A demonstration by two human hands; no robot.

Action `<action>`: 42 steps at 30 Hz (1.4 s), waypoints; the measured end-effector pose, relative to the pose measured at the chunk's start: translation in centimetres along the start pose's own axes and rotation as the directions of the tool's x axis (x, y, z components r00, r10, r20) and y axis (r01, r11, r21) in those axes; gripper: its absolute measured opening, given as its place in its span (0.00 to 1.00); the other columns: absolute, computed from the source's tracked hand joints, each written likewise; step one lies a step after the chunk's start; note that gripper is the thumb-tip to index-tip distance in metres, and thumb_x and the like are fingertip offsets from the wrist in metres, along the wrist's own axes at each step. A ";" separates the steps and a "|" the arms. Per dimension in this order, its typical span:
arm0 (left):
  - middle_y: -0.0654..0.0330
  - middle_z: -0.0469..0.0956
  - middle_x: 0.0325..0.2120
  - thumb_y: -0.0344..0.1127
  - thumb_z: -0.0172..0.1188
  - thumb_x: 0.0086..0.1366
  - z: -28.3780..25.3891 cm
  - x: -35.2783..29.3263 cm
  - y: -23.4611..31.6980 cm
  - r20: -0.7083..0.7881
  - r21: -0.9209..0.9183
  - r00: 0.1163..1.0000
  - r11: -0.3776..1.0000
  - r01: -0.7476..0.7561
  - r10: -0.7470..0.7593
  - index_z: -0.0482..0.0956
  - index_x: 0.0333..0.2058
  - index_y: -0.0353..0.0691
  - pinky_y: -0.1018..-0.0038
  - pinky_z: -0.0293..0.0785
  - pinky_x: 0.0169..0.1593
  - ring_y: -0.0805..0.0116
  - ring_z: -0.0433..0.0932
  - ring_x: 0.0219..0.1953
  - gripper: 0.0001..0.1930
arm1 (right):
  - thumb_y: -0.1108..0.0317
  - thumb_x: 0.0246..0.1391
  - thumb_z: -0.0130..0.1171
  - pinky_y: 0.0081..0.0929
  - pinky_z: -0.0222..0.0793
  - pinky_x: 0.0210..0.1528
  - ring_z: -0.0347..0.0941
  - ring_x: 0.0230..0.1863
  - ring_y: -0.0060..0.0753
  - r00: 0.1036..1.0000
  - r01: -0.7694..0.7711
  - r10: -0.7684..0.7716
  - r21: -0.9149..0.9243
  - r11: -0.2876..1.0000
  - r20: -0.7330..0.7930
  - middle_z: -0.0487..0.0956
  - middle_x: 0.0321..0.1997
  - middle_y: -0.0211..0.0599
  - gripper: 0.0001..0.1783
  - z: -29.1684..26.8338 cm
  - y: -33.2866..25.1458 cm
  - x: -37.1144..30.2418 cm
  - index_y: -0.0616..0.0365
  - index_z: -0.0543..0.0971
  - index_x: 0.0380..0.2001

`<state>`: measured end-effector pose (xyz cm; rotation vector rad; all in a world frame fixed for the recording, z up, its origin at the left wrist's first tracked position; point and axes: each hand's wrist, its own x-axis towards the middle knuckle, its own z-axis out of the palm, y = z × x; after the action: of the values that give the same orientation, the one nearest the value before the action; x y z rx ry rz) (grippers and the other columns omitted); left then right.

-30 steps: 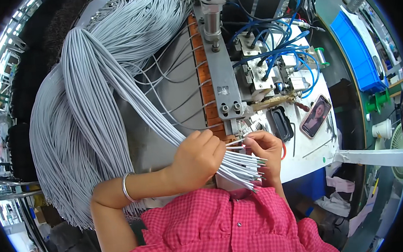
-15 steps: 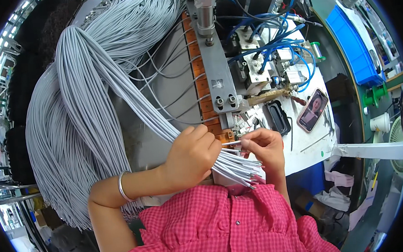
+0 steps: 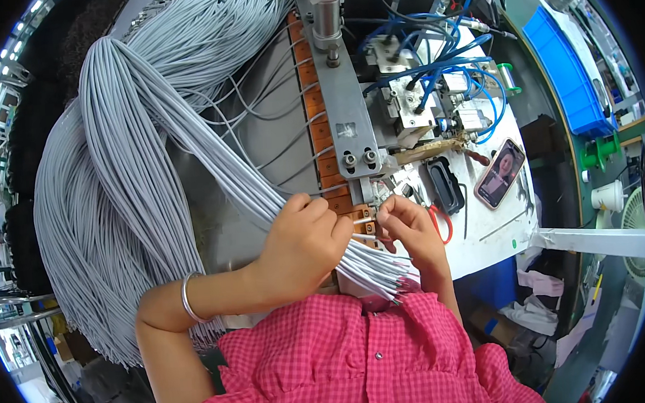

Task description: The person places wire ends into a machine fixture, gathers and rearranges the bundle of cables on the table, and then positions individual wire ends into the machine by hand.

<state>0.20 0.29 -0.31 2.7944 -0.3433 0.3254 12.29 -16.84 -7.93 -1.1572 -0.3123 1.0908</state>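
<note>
My left hand (image 3: 306,239) is closed round a bundle of grey cables (image 3: 244,188), whose cut ends (image 3: 378,268) fan out below and to the right of it. Thumb and fingers of my right hand (image 3: 411,229) are pinched at the end of a single cable (image 3: 365,219) split off from the bundle. That cable end is beside the near end of a row of orange blocks (image 3: 324,138). Other single cables run from the left into these blocks, under a grey metal bar (image 3: 341,112).
A large pile of grey cables (image 3: 109,214) hangs at the left. Pneumatic blocks with blue tubes (image 3: 432,69) stand behind the bar. On the white surface lie red-handled scissors (image 3: 443,225), a black tray (image 3: 445,185) and a phone (image 3: 500,176). A blue bin (image 3: 569,75) is farther right.
My right hand has moved left and slightly up, bringing the pinched cable end to the orange blocks. More of the red scissors handle shows. My left hand keeps its grip on the bundle.
</note>
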 end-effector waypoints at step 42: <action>0.60 0.64 0.18 0.29 0.55 0.38 0.5 -0.1 0.2 -0.035 0.053 0.999 0.998 -0.035 0.037 0.70 0.21 0.36 0.70 0.62 0.32 0.64 0.66 0.27 0.08 | 0.79 0.46 0.61 0.13 0.65 0.21 0.70 0.20 0.15 0.982 0.161 -0.165 -0.051 0.986 -0.092 0.78 0.23 0.33 0.03 1.2 -1.3 -1.7 0.66 0.78 0.27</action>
<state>0.13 -0.06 -0.71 2.8320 -0.3820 0.3980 11.31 -17.55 -5.73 -1.1967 -0.3508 0.8856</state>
